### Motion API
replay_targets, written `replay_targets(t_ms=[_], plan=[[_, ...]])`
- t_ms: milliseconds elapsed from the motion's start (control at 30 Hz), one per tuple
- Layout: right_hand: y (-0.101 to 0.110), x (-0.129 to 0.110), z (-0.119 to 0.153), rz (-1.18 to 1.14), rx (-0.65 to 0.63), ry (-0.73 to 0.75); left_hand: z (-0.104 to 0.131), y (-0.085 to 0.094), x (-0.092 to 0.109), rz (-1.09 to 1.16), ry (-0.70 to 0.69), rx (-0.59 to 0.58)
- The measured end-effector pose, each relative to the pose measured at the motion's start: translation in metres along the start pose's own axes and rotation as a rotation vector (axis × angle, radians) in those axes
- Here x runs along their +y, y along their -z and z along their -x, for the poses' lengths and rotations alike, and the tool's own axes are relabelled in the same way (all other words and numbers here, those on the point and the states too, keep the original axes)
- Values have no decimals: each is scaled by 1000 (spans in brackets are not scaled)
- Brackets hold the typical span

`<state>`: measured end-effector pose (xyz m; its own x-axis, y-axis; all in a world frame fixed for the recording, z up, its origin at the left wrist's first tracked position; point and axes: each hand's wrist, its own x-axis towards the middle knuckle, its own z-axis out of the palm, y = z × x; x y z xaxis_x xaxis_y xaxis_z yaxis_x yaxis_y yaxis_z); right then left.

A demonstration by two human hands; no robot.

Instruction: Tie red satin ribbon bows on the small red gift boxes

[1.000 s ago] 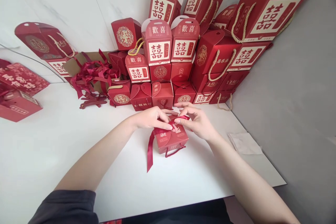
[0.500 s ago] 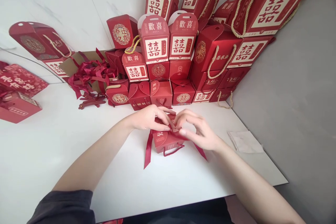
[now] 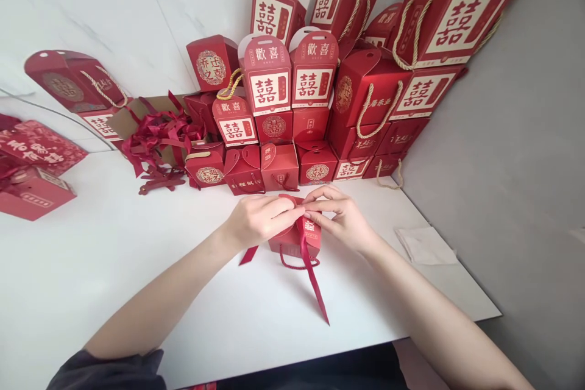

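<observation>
A small red gift box (image 3: 281, 239) with a rope handle stands on the white table in front of me. Over its top runs a dark red ribbon (image 3: 312, 274); one tail hangs down the near side onto the table, and another sticks out at the left. My left hand (image 3: 258, 216) is closed at the top of the box, fingertips pinching the ribbon. From the other side, my right hand (image 3: 340, 216) pinches the ribbon too, its fingertips meeting the left ones. The fingers partly hide the spot where the ribbon crosses.
Stacked red gift boxes (image 3: 269, 82) line the back wall. A brown carton (image 3: 125, 122) full of loose red ribbons (image 3: 159, 134) sits at the back left. More red boxes (image 3: 39, 192) lie far left. A folded white cloth (image 3: 425, 245) rests near the grey wall.
One ribbon tail has swung from the right side to hang down the box's near side. Both hands have drawn together, fingertips now meeting over the box. The view has shifted slightly.
</observation>
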<state>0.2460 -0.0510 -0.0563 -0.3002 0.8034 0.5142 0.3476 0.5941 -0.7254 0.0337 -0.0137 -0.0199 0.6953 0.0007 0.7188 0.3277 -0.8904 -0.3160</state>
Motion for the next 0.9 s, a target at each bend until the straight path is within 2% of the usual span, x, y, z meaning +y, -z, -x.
replay_targets(t_ms=[167,333,500,667,833,900], plan=[[-2,-1,-2,-74,56,-41,9,-10,-4,14,-22,61],[-6,-10,-1,-21,149,-81,8,-13,-3,83,-8,86],[-8,-11,1,-112,55,-81,7,-13,-2,111,-24,76],[-4,-12,0,-57,138,-101,9,-12,-1,93,-24,53],[-6,-15,-1,-31,40,-75,9,-10,-1,54,-45,13],[-9,-12,-2,64,70,-26,8,-8,-1,51,-49,-27]])
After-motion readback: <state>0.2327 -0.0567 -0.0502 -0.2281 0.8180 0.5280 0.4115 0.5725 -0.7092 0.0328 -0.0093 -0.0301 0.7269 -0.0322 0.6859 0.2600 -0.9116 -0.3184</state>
